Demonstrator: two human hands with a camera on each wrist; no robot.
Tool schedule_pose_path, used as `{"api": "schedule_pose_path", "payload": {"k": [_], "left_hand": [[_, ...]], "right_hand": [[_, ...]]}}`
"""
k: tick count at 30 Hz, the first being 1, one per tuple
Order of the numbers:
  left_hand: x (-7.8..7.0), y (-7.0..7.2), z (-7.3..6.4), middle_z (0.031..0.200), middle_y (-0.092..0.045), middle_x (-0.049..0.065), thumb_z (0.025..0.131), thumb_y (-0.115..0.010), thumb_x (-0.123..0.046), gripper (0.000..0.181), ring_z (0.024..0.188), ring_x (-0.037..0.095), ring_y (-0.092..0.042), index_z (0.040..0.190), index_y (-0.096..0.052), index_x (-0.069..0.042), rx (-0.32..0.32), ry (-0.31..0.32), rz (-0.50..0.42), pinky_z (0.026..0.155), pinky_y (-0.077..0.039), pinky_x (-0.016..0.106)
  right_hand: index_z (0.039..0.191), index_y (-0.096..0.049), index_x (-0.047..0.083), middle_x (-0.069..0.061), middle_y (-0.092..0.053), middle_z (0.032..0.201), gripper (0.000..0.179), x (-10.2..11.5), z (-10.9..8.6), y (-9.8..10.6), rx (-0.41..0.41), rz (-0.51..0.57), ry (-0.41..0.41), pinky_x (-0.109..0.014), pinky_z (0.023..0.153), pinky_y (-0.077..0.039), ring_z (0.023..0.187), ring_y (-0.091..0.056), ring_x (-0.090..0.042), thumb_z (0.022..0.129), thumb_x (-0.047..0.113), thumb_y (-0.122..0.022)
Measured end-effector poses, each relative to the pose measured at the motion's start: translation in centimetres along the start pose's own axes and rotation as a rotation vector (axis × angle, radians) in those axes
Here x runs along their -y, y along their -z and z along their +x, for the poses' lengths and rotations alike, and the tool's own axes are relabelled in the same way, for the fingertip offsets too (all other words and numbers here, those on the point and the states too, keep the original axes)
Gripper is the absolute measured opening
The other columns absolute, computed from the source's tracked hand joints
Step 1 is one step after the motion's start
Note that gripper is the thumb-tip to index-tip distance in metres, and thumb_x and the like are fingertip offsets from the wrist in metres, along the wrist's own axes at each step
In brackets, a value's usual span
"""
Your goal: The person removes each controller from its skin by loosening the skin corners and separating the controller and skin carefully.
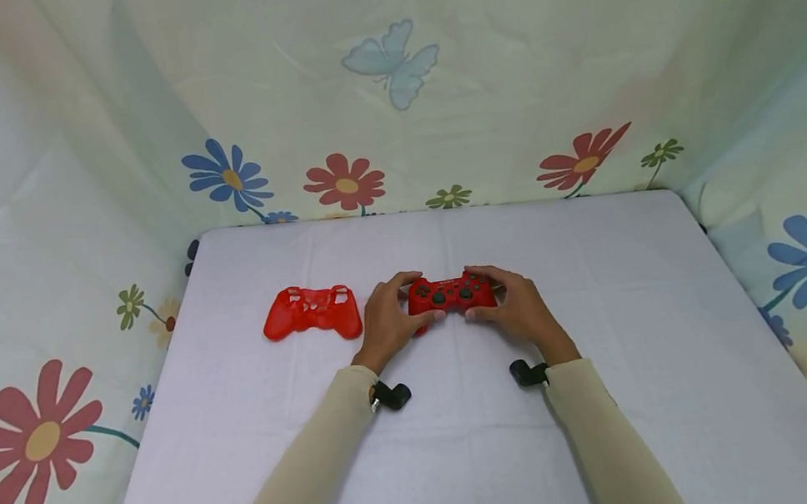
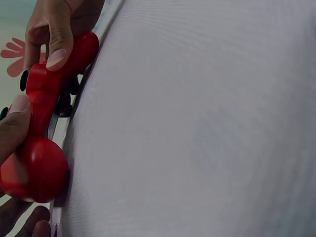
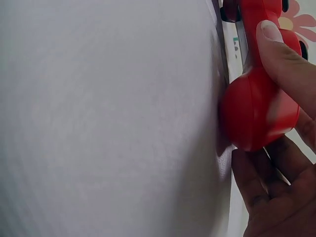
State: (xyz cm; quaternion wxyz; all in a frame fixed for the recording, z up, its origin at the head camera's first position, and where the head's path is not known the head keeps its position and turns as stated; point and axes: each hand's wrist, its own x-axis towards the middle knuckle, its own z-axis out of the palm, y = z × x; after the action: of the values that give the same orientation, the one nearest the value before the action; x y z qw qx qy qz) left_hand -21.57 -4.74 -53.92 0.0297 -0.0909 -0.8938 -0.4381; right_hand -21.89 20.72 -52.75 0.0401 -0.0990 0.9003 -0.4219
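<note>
A red game controller (image 1: 450, 292) with dark sticks and buttons lies close over the table, its face turned up. My left hand (image 1: 385, 317) grips its left end, thumb on the near side and fingers round the far side. On the other end, my right hand (image 1: 519, 305) holds it the same way. In the left wrist view the rounded red handle (image 2: 37, 170) sits between thumb and fingers. The right wrist view shows the right thumb (image 3: 284, 59) laid along the controller. Left of my left hand rests a red controller cover (image 1: 311, 317) with cut-out openings.
A white cloth covers the table (image 1: 606, 303). Flower-printed curtains (image 1: 481, 141) hang behind it and along both sides. Each wrist carries a small black camera, one at the left cuff (image 1: 393, 395) and one at the right cuff (image 1: 527, 373).
</note>
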Motion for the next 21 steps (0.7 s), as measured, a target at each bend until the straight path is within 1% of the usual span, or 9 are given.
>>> {"api": "schedule_pose_path", "payload": {"k": [2,5,7,13,17,21], "left_hand": [[0.0,0.0,0.0,0.121,-0.069,0.001,0.081,-0.093,-0.047,0.073,0.103,0.018,-0.059,0.144,-0.064,-0.025,0.004,0.001,-0.010,0.084,-0.049,0.033],[0.0,-0.1,0.0,0.119,-0.070,0.001,0.081,-0.093,-0.044,0.072,0.101,0.018,-0.060,0.144,-0.066,-0.022,0.006,-0.006,-0.035,0.081,-0.049,0.032],[-0.1,-0.1,0.0,0.120,-0.071,0.000,0.081,-0.094,-0.042,0.071,0.100,0.017,-0.061,0.143,-0.066,-0.021,0.007,-0.015,-0.050,0.080,-0.050,0.031],[-0.9,-0.6,0.1,0.120,-0.072,0.002,0.082,-0.094,-0.036,0.070,0.097,0.018,-0.062,0.144,-0.066,-0.018,0.026,-0.048,-0.087,0.078,-0.051,0.030],[-1.5,-1.1,0.2,0.117,-0.072,0.002,0.083,-0.093,-0.037,0.070,0.097,0.017,-0.062,0.144,-0.065,-0.019,0.054,-0.056,-0.084,0.077,-0.051,0.028],[-2.0,-1.8,0.3,0.116,-0.073,0.002,0.082,-0.094,-0.037,0.070,0.095,0.016,-0.062,0.143,-0.066,-0.018,0.068,-0.076,-0.080,0.077,-0.050,0.027]], "right_hand": [[0.151,-0.061,0.026,-0.009,-0.065,0.146,0.079,-0.1,0.0,0.0,-0.008,0.016,0.008,-0.051,0.105,-0.049,0.120,-0.061,-0.031,0.080,0.026,-0.095],[0.150,-0.061,0.022,-0.009,-0.063,0.151,0.079,-0.2,-0.1,-0.1,-0.019,0.032,0.011,-0.055,0.115,-0.046,0.131,-0.060,-0.032,0.079,0.027,-0.096],[0.150,-0.061,0.022,-0.009,-0.063,0.152,0.079,-0.2,-0.3,0.0,-0.027,0.032,0.006,-0.056,0.117,-0.045,0.135,-0.060,-0.033,0.079,0.027,-0.096],[0.149,-0.062,0.022,-0.008,-0.063,0.151,0.079,0.0,-1.4,0.6,-0.062,0.016,-0.024,-0.056,0.116,-0.046,0.133,-0.063,-0.036,0.078,0.024,-0.096],[0.150,-0.061,0.021,-0.011,-0.063,0.152,0.079,-0.2,-2.2,1.3,-0.070,0.006,-0.042,-0.058,0.117,-0.045,0.133,-0.063,-0.039,0.079,0.022,-0.096],[0.150,-0.061,0.021,-0.012,-0.063,0.152,0.079,-0.7,-2.7,1.9,-0.074,-0.003,-0.068,-0.059,0.117,-0.044,0.133,-0.063,-0.039,0.080,0.022,-0.096]]}}
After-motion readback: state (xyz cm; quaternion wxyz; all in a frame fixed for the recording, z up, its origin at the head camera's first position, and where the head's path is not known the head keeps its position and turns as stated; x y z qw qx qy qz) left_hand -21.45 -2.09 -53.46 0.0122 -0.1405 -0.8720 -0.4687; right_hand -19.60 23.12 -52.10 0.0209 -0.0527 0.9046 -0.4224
